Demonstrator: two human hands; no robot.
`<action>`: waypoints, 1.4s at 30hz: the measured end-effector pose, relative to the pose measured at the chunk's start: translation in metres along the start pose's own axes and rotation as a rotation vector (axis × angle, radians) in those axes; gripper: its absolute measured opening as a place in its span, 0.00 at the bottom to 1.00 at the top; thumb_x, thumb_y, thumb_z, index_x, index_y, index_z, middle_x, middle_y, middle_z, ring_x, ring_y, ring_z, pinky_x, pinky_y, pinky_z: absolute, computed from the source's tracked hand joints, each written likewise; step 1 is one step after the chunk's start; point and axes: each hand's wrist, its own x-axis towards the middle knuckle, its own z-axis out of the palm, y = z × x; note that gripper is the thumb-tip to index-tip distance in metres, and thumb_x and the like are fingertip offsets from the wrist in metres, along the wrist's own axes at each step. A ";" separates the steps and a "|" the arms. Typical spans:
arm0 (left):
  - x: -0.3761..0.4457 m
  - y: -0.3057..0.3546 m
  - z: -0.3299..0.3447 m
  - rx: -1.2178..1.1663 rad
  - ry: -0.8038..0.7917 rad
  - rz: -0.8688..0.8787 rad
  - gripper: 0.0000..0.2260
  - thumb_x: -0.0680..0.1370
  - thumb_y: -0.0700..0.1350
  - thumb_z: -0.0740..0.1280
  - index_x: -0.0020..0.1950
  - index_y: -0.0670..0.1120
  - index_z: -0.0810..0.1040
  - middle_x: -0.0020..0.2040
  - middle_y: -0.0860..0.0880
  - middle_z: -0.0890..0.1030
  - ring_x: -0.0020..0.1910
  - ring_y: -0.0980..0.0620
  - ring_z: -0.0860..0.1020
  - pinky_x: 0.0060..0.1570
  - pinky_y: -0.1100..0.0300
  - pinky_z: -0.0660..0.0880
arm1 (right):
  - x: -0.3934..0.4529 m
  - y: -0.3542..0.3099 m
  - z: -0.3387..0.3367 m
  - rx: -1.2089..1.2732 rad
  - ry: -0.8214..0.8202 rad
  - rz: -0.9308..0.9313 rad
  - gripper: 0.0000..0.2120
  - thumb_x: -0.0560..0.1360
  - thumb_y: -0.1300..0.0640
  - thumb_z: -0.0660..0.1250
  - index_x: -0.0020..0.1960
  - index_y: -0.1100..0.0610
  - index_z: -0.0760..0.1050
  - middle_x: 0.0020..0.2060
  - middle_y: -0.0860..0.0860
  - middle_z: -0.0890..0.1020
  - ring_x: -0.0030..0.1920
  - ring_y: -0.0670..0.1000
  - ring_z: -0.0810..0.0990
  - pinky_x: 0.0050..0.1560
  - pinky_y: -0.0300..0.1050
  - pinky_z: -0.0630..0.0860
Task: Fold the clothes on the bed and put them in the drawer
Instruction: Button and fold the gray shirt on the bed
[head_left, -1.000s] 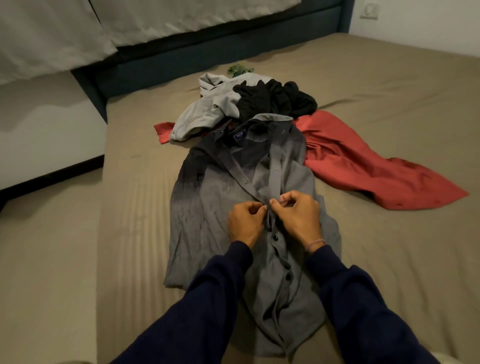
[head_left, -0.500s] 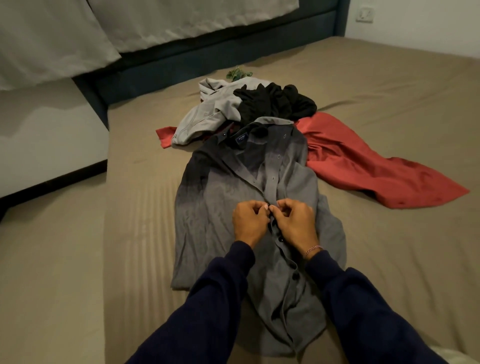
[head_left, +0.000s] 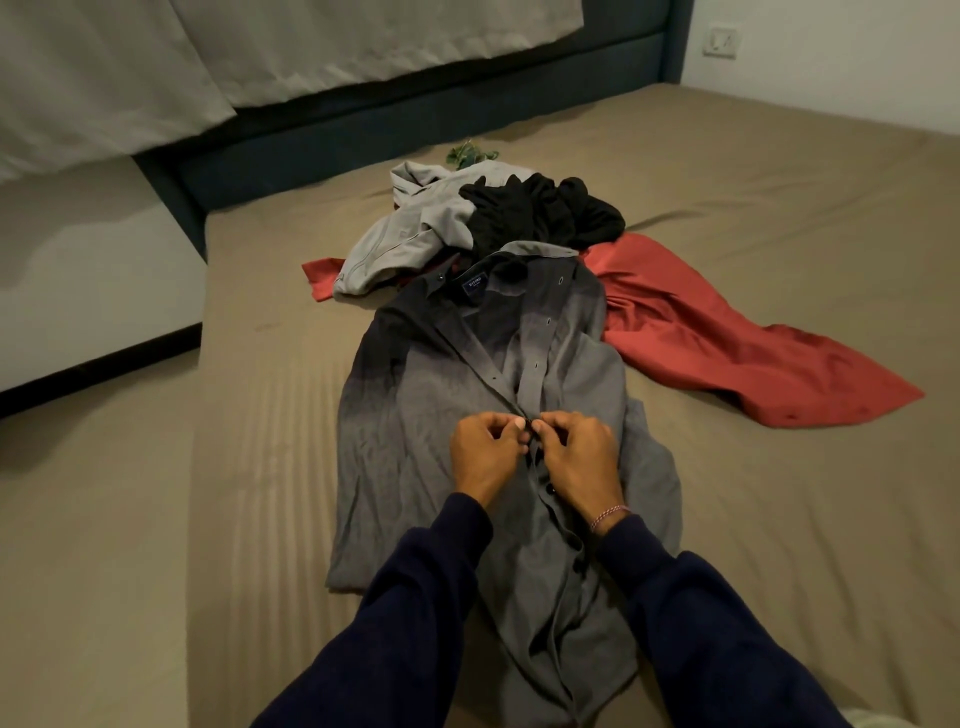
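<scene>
My left hand (head_left: 485, 449) and right hand (head_left: 576, 452) pinch the grey shirt (head_left: 415, 415) placket, buttoning it flat on the bed (head_left: 779, 519) so it folds neatly

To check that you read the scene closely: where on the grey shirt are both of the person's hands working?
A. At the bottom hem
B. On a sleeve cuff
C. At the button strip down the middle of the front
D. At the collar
C: the left hand and right hand pinch together at the button strip of the grey shirt, about halfway down its front, well below the collar and above the hem.
</scene>
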 end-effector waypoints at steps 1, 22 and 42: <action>0.000 0.001 0.000 0.001 -0.002 0.006 0.09 0.80 0.40 0.68 0.41 0.49 0.81 0.38 0.47 0.85 0.38 0.50 0.84 0.42 0.57 0.82 | 0.000 0.001 0.000 0.000 -0.005 -0.001 0.10 0.80 0.58 0.68 0.57 0.61 0.84 0.51 0.56 0.86 0.50 0.51 0.83 0.51 0.34 0.72; -0.006 0.009 -0.009 -0.270 -0.125 -0.156 0.11 0.80 0.45 0.70 0.48 0.38 0.85 0.39 0.43 0.85 0.36 0.54 0.82 0.39 0.64 0.81 | -0.008 0.010 0.001 0.193 0.040 -0.019 0.06 0.73 0.55 0.76 0.49 0.53 0.87 0.40 0.46 0.87 0.39 0.40 0.83 0.44 0.39 0.81; 0.000 0.001 -0.003 -0.303 -0.077 -0.258 0.07 0.79 0.42 0.69 0.49 0.38 0.84 0.45 0.39 0.85 0.42 0.49 0.82 0.41 0.60 0.79 | -0.008 0.008 0.000 0.705 -0.114 0.334 0.04 0.76 0.61 0.73 0.50 0.59 0.84 0.38 0.55 0.87 0.36 0.46 0.83 0.41 0.36 0.81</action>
